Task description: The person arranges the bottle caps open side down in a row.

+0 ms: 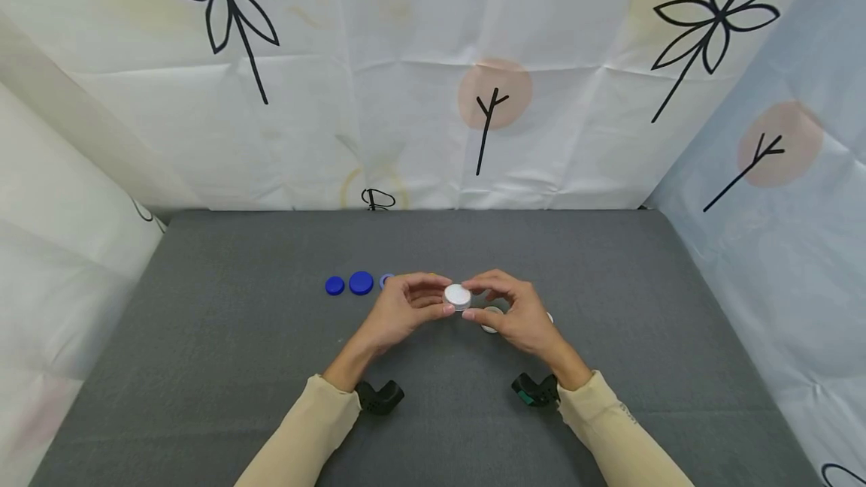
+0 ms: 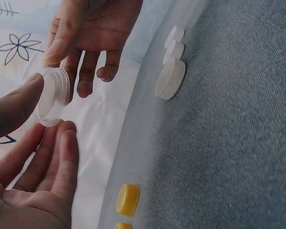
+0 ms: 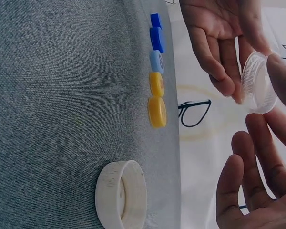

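Observation:
A clear, whitish ridged screw cap (image 1: pixel 457 296) is held up between both hands above the grey table. My left hand (image 1: pixel 406 305) pinches it from the left, thumb at the near edge and fingers at the far edge. From the right, my right hand (image 1: pixel 514 314) grips the same cap (image 3: pixel 258 83) between thumb and fingertips. Beneath the right hand a white cap (image 1: pixel 492 319) lies partly covered, and in the right wrist view this white cap (image 3: pixel 107 193) shows its hollow side.
Two dark blue caps (image 1: pixel 361 282), a light blue cap (image 3: pixel 157 62) and two yellow caps (image 3: pixel 157 112) form a row left of centre. White caps (image 2: pixel 171 78) line up toward the right. Printed cloth (image 1: pixel 419 134) hangs behind the grey table (image 1: pixel 271 412) and at both sides.

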Action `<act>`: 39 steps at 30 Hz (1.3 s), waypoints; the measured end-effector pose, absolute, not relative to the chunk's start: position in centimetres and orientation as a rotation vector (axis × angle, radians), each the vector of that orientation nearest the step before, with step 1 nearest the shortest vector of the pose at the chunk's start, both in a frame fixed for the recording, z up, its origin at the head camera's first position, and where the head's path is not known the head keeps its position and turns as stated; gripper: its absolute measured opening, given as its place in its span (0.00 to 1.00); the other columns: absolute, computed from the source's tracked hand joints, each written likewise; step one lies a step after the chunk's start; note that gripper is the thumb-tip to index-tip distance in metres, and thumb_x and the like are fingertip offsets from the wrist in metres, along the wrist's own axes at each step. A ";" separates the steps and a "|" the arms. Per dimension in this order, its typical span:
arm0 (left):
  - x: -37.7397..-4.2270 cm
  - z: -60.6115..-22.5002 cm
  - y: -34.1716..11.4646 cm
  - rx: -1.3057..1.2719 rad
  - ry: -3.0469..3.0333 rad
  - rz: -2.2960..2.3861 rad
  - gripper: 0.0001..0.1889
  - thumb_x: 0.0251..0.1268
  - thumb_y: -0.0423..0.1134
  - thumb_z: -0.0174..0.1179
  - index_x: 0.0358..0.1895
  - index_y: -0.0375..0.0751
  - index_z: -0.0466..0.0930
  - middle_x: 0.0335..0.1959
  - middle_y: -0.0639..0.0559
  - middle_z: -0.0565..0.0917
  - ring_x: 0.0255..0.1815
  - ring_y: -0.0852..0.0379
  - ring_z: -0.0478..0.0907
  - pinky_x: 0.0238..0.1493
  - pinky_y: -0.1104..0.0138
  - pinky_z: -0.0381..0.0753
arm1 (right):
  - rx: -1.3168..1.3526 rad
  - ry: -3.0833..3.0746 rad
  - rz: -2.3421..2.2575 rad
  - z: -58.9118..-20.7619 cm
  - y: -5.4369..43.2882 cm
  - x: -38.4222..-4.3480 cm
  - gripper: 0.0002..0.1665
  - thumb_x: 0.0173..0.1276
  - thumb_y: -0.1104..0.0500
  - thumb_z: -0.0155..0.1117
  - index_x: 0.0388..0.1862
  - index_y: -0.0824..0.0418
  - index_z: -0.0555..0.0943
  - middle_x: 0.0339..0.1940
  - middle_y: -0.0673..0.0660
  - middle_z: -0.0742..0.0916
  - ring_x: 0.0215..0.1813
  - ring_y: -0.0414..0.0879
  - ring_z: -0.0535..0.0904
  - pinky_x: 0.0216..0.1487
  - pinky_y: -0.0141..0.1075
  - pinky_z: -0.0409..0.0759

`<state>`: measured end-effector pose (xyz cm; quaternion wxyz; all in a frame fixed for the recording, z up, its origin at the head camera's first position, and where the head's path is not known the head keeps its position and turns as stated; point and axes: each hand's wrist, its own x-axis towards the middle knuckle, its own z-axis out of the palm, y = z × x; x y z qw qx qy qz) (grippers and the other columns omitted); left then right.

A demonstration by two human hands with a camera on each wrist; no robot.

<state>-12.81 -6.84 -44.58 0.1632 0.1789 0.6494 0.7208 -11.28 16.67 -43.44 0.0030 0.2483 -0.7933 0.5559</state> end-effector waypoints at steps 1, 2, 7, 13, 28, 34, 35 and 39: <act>-12.8 -44.6 -6.9 0.533 1.854 2.066 0.19 0.61 0.25 0.70 0.56 0.28 0.81 0.54 0.38 0.84 0.54 0.46 0.84 0.54 0.59 0.83 | 0.782 -2.500 1.738 -43.4 16.7 -11.3 0.22 0.62 0.68 0.75 0.56 0.62 0.85 0.52 0.56 0.86 0.53 0.55 0.81 0.51 0.55 0.79; -12.8 -44.7 -6.9 0.556 1.863 2.074 0.19 0.61 0.24 0.70 0.56 0.28 0.82 0.54 0.38 0.84 0.54 0.46 0.84 0.55 0.58 0.82 | 0.786 -2.511 1.730 -43.4 16.7 -11.3 0.23 0.63 0.68 0.75 0.57 0.61 0.85 0.52 0.56 0.86 0.53 0.53 0.81 0.51 0.55 0.79; -12.8 -44.9 -6.8 0.670 1.915 2.100 0.19 0.59 0.22 0.71 0.54 0.29 0.83 0.52 0.38 0.85 0.53 0.47 0.84 0.57 0.48 0.80 | 0.792 -2.536 1.713 -43.3 16.6 -11.4 0.25 0.61 0.66 0.77 0.58 0.61 0.85 0.52 0.55 0.86 0.51 0.52 0.80 0.51 0.54 0.79; -12.9 -45.0 -7.0 0.761 1.948 2.084 0.19 0.57 0.23 0.72 0.53 0.31 0.84 0.51 0.40 0.85 0.53 0.45 0.84 0.57 0.44 0.78 | 0.807 -2.579 1.679 -43.3 16.6 -11.6 0.25 0.60 0.64 0.79 0.57 0.59 0.85 0.51 0.53 0.86 0.50 0.55 0.80 0.51 0.55 0.79; -12.7 -44.4 -10.6 0.517 2.374 1.769 0.18 0.65 0.35 0.71 0.55 0.31 0.83 0.49 0.39 0.86 0.46 0.50 0.84 0.50 0.62 0.83 | 0.597 -2.885 1.373 -44.6 15.9 -14.7 0.25 0.59 0.60 0.80 0.55 0.62 0.86 0.48 0.55 0.86 0.51 0.54 0.82 0.53 0.51 0.80; -11.9 -45.2 -10.7 0.544 2.386 1.637 0.16 0.65 0.35 0.70 0.53 0.30 0.85 0.40 0.48 0.88 0.40 0.56 0.84 0.43 0.64 0.83 | 0.543 -2.983 1.254 -45.1 15.3 -16.2 0.25 0.59 0.59 0.81 0.55 0.62 0.86 0.49 0.57 0.87 0.51 0.52 0.81 0.53 0.49 0.78; -11.8 -45.4 -10.7 0.552 2.375 1.633 0.16 0.65 0.35 0.70 0.53 0.30 0.85 0.40 0.48 0.88 0.40 0.56 0.84 0.42 0.65 0.83 | 0.540 -2.989 1.243 -45.0 15.2 -16.3 0.25 0.59 0.59 0.81 0.55 0.63 0.86 0.49 0.57 0.87 0.50 0.52 0.81 0.53 0.49 0.79; -11.6 -45.7 -10.7 0.567 2.348 1.617 0.15 0.65 0.34 0.70 0.52 0.29 0.84 0.40 0.49 0.88 0.39 0.56 0.84 0.41 0.66 0.83 | 0.539 -2.997 1.208 -45.1 14.9 -16.7 0.25 0.59 0.59 0.81 0.55 0.63 0.86 0.48 0.58 0.87 0.50 0.53 0.81 0.51 0.48 0.79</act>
